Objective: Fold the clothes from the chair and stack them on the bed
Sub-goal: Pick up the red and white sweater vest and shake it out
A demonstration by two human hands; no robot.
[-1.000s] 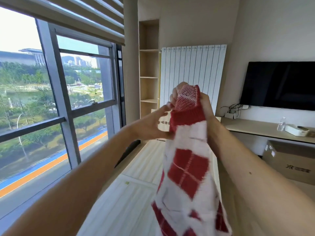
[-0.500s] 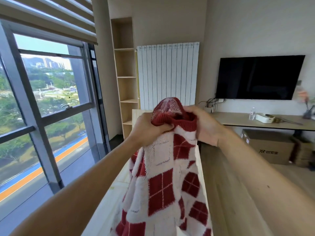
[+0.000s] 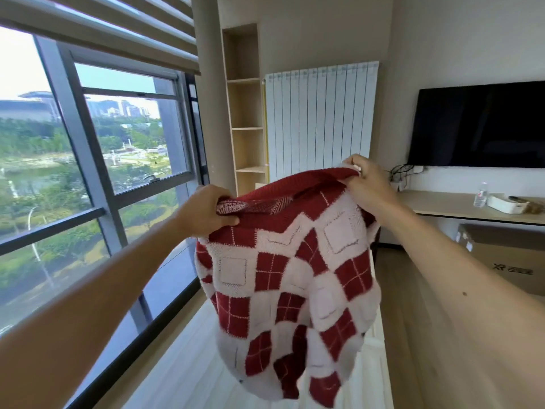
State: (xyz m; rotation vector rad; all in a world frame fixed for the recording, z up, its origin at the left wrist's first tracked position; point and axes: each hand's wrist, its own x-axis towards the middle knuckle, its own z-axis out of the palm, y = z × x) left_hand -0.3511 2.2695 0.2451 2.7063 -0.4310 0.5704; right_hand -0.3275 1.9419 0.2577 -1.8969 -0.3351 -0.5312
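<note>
Up at chest height, both hands grip a red-and-white checked sweater [image 3: 290, 278] by its dark red ribbed edge. The left hand [image 3: 208, 211] is clenched around a bunched end of that edge, thumb pressed on top of the knit. The right hand [image 3: 367, 184] sits higher and further right, fingers pinching the other end of the edge, so the ribbing stretches in an upward slant between the two hands. The rest of the sweater hangs below in loose folds, clear of the pale bed [image 3: 188, 367] underneath it.

A large window [image 3: 97, 172] fills the left side, with a half-raised blind [image 3: 118, 28] above it. Behind the sweater stand a narrow wooden shelf unit [image 3: 246, 113] and a white radiator [image 3: 320, 119]. On the right wall hangs a dark television [image 3: 477, 125]; below it a long wooden surface [image 3: 442, 205] carries a water bottle [image 3: 480, 194] and a white tray [image 3: 507, 203], with a cardboard box [image 3: 507, 255] under it.
</note>
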